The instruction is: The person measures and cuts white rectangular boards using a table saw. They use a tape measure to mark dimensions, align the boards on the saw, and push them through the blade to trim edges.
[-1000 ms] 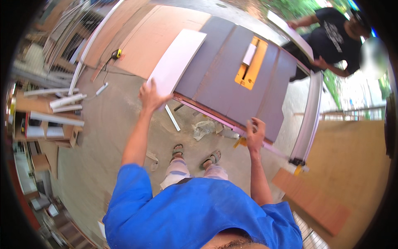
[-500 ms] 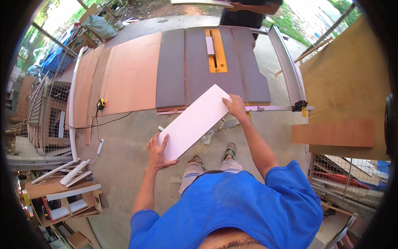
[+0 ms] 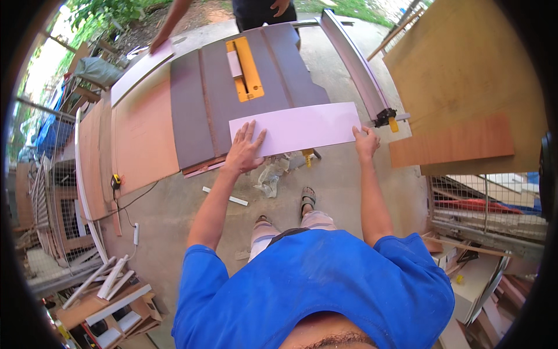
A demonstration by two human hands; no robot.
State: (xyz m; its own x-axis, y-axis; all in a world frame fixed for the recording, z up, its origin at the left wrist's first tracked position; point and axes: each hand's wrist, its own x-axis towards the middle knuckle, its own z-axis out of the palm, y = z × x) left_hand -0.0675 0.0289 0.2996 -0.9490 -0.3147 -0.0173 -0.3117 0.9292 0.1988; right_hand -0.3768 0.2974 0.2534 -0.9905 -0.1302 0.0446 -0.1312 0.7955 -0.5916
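A long white board (image 3: pixel 302 129) lies crosswise over the near edge of a grey table saw (image 3: pixel 192 104); its right end juts past the saw table. My left hand (image 3: pixel 244 152) rests on the board's left end with fingers spread flat on top and the thumb by the near edge. At the right end, my right hand (image 3: pixel 366 141) pinches the board's edge between thumb and fingers. Beyond the board, a yellow insert plate (image 3: pixel 251 72) with a dark slot is set in the saw table, and a small pale block stands over the slot.
Across the saw, a co-worker's hand (image 3: pixel 156 43) rests on another white board (image 3: pixel 139 72) at the far left. A rail fence (image 3: pixel 357 58) stands to the right, a tape measure (image 3: pixel 115 181) to the left. A cord and a white strip (image 3: pixel 225 196) lie on the floor.
The board has turned from slanted to nearly crosswise and moved right, onto the saw's near edge. My left hand has moved onto its top. The co-worker's board has come down at the far left.
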